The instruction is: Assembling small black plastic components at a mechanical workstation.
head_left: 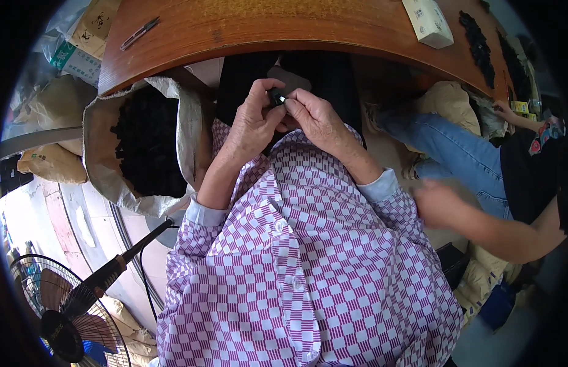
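Note:
My left hand (pixel 252 119) and my right hand (pixel 317 119) meet just below the wooden table's edge, fingertips pinched together on a small black part (pixel 276 96) with a pale tip. Both hands grip it from either side. My forearms come up out of a purple and white checked shirt with pale cuffs. Dark trousers lie behind the hands.
An open sack (pixel 106 122) full of small black pieces stands at my left. The wooden table (pixel 284 27) carries metal tweezers (pixel 139 33), a white box (pixel 428 22) and rows of black pieces (pixel 478 46). Another person in blue jeans (pixel 455 153) sits at right, one hand (pixel 437 205) blurred. A fan (pixel 57 312) stands lower left.

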